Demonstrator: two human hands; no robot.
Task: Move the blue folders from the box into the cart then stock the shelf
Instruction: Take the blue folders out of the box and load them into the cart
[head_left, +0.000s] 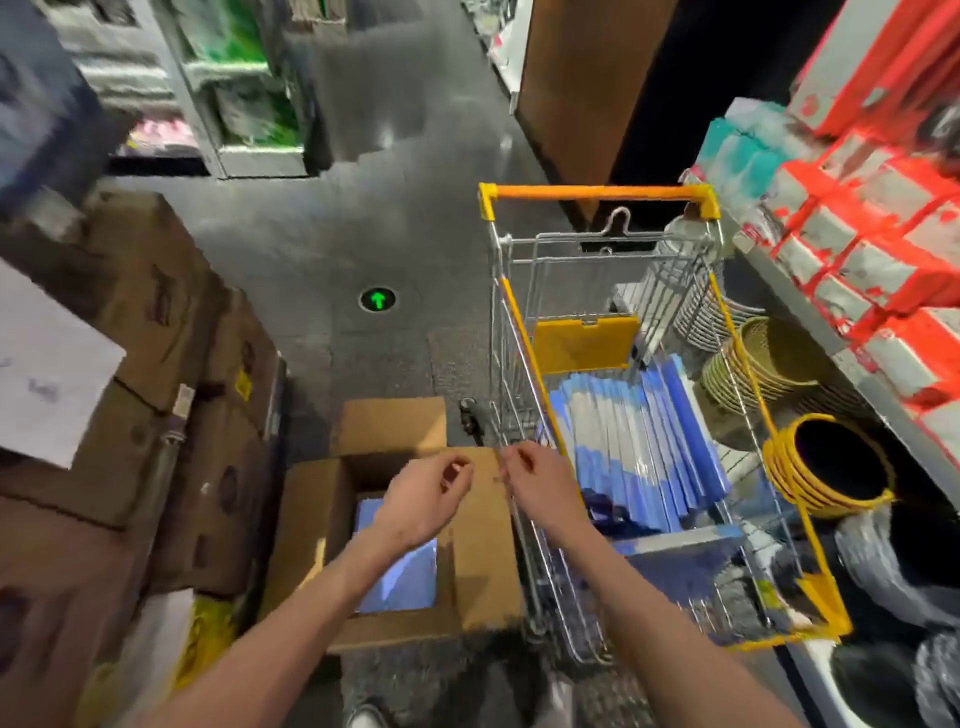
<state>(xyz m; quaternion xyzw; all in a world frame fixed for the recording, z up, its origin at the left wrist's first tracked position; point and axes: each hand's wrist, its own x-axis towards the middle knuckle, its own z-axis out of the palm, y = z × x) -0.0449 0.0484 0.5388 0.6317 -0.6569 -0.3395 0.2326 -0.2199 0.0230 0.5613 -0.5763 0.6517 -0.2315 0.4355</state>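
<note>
Blue plastic folders (405, 577) lying flat in the open brown cardboard box (483, 545) sit straight under the left hand (426, 499), lower centre of frame, nearer it than the right hand (540, 488) beside the yellow-handled wire cart (597, 193); both hands' fingers loosely curled, empty.

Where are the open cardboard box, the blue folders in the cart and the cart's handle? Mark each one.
cardboard box (485, 561): head view, on its right flap.
blue folders in the cart (639, 447): head view, middle of the row.
cart's handle (597, 193): head view, middle of the orange bar.
</note>
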